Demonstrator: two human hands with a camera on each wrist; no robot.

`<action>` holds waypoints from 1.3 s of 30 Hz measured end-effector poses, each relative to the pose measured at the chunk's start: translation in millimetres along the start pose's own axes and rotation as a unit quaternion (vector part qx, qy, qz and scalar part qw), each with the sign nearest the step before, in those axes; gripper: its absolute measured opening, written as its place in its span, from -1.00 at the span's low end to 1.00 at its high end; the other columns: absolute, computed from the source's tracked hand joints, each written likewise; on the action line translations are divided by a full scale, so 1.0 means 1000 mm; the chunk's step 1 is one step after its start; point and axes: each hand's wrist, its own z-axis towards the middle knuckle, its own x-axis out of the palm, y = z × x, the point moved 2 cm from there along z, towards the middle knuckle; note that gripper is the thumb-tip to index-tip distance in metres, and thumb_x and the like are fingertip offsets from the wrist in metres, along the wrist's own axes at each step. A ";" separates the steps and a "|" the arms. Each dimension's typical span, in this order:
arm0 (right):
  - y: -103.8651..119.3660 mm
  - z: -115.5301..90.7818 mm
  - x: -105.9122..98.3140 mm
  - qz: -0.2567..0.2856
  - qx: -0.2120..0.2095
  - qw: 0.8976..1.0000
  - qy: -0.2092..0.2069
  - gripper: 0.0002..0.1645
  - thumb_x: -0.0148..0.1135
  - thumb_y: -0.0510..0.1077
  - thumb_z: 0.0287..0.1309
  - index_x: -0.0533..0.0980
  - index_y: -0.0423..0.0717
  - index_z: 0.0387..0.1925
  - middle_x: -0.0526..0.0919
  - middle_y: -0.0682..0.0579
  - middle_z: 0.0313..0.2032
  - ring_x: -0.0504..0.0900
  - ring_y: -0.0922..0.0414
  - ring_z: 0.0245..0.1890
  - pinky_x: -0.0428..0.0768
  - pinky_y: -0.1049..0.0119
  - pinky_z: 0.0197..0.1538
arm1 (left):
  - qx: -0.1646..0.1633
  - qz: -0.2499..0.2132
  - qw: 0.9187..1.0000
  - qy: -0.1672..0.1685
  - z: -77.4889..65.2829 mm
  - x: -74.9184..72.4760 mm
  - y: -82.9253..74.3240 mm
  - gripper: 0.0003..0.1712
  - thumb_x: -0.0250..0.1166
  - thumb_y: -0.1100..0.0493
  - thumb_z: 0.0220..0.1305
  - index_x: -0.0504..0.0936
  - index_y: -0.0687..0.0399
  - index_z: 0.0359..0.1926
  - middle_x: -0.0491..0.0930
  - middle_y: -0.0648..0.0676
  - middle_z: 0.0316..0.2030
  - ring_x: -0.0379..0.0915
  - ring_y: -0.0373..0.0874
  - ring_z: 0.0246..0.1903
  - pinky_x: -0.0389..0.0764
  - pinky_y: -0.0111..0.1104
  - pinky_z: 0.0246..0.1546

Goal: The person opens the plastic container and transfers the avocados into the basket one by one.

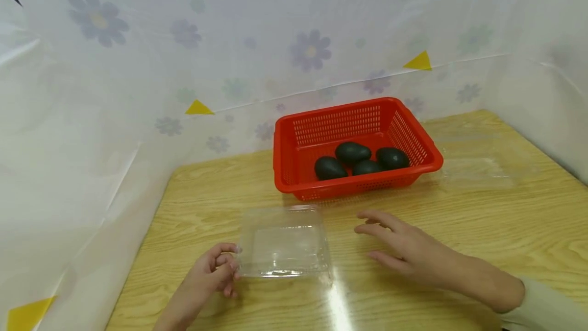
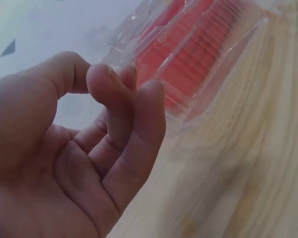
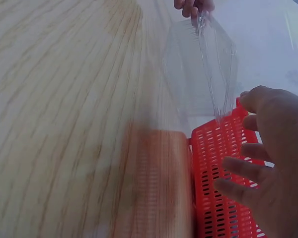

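Note:
A clear plastic container [image 1: 287, 249] stands at the front of the table, left of middle. My left hand [image 1: 211, 275] pinches its left edge between thumb and curled fingers; the left wrist view shows this hand [image 2: 104, 144] close, with the container [image 2: 188, 64] beyond the fingertips. To the right of the container, my right hand [image 1: 409, 249] is held over the table with its fingers spread and nothing in them. Behind both hands stands a red plastic basket [image 1: 287, 152] with several dark green avocados [image 1: 352, 152] inside.
More clear plastic [image 1: 478, 167], its shape hard to make out, lies right of the basket on the wooden table [image 1: 216, 193]. Flower-patterned sheeting [image 1: 239, 40] hangs behind the table and at its sides, with yellow triangles [image 1: 198, 108] on it.

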 end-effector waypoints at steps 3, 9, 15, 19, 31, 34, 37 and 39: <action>-0.008 -0.006 -0.003 -0.010 0.019 1.000 0.009 -0.40 0.41 -0.12 0.15 0.45 0.10 0.23 0.45 0.07 0.27 0.61 0.17 0.08 0.69 0.21 -0.01 | -0.004 0.006 0.999 -0.033 -0.003 -0.014 0.003 -0.39 0.13 0.05 0.48 0.14 0.34 0.31 0.55 0.02 -0.31 0.41 -0.29 -0.56 0.71 -0.16 -0.27; -0.023 -0.014 -0.006 -0.043 0.038 0.998 0.014 -0.43 0.41 -0.13 0.15 0.47 0.00 0.20 0.51 0.03 0.20 0.60 0.13 0.09 0.68 0.12 0.00 | -0.023 0.016 0.990 -0.135 -0.006 -0.035 0.009 -0.47 0.04 0.07 0.52 0.21 0.25 0.35 0.52 0.04 -0.33 0.43 -0.22 -0.53 0.70 -0.21 -0.31; -0.030 -0.018 -0.011 -0.052 0.033 0.998 -0.003 -0.43 0.44 -0.19 0.09 0.49 -0.04 0.16 0.52 0.04 0.16 0.60 0.14 0.07 0.68 0.13 -0.02 | -0.025 0.029 0.978 -0.203 -0.006 -0.046 0.007 -0.41 -0.03 -0.14 0.54 0.26 0.14 0.36 0.52 0.03 -0.29 0.49 -0.19 -0.47 0.70 -0.22 -0.27; -0.032 -0.019 -0.015 -0.050 0.043 0.998 -0.005 -0.43 0.44 -0.20 0.09 0.50 -0.02 0.16 0.53 0.06 0.15 0.59 0.14 0.06 0.68 0.14 -0.02 | -0.021 0.036 0.977 -0.211 -0.003 -0.048 0.004 -0.27 -0.17 -0.31 0.51 0.26 0.14 0.37 0.51 0.08 -0.17 0.54 -0.16 -0.39 0.71 -0.19 -0.25; -0.037 -0.023 -0.019 -0.063 0.058 0.996 -0.012 -0.50 0.42 -0.20 0.11 0.52 0.01 0.11 0.55 0.10 0.12 0.58 0.17 0.05 0.67 0.15 -0.03 | -0.055 0.054 0.969 -0.235 0.010 -0.046 0.006 -0.39 0.15 0.16 0.47 0.17 0.13 0.43 0.49 0.13 -0.03 0.52 -0.16 -0.29 0.71 -0.27 -0.26; -0.039 -0.025 -0.021 -0.069 0.059 0.996 -0.019 -0.49 0.44 -0.20 0.09 0.52 0.03 0.10 0.55 0.11 0.11 0.58 0.16 0.05 0.67 0.16 -0.03 | -0.057 0.055 0.969 -0.236 0.009 -0.046 0.005 -0.41 0.13 0.14 0.48 0.19 0.14 0.42 0.48 0.13 -0.03 0.53 -0.15 -0.30 0.71 -0.27 -0.27; -0.040 -0.026 -0.024 -0.071 0.063 0.995 -0.027 -0.48 0.45 -0.21 0.07 0.52 0.05 0.09 0.54 0.13 0.12 0.58 0.15 0.06 0.65 0.25 -0.01 | -0.052 0.070 0.966 -0.242 0.008 -0.047 0.006 -0.41 0.09 0.07 0.51 0.18 0.18 0.42 0.46 0.19 0.03 0.56 -0.11 -0.24 0.71 -0.28 -0.24; -0.040 -0.027 -0.028 -0.069 0.073 0.995 -0.026 -0.47 0.45 -0.20 0.08 0.51 0.06 0.10 0.52 0.15 0.13 0.57 0.16 0.07 0.60 0.42 0.02 | -0.047 0.113 0.959 -0.255 0.004 -0.047 0.003 -0.39 0.03 -0.03 0.53 0.18 0.18 0.42 0.44 0.21 0.11 0.56 -0.06 -0.09 0.68 -0.29 -0.13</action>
